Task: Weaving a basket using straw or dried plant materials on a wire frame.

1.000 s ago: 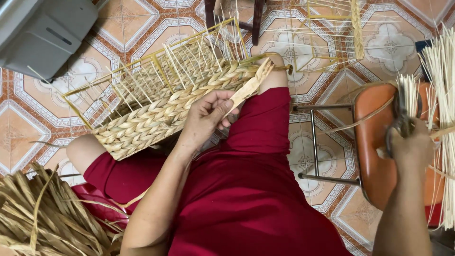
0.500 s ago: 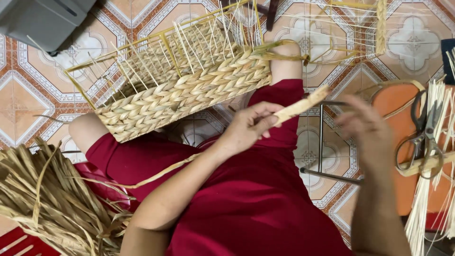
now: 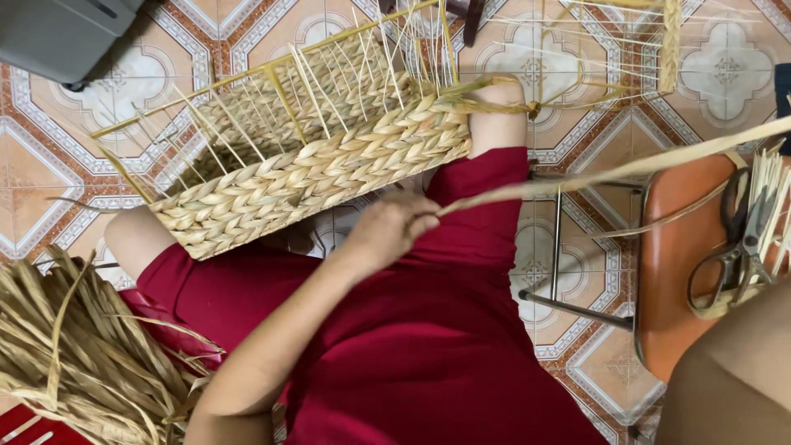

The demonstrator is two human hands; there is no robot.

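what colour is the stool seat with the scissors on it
Orange, seen in the head view: the stool seat carries the dark-handled scissors at the right.

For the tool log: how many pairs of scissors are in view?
1: the scissors lie on the orange stool at the right, beside pale reeds. Others may be hidden beyond the frame.

Half-woven straw basket (image 3: 313,177) sits tilted across the lap, one long pale strand (image 3: 626,169) stretched taut toward 2 o'clock.
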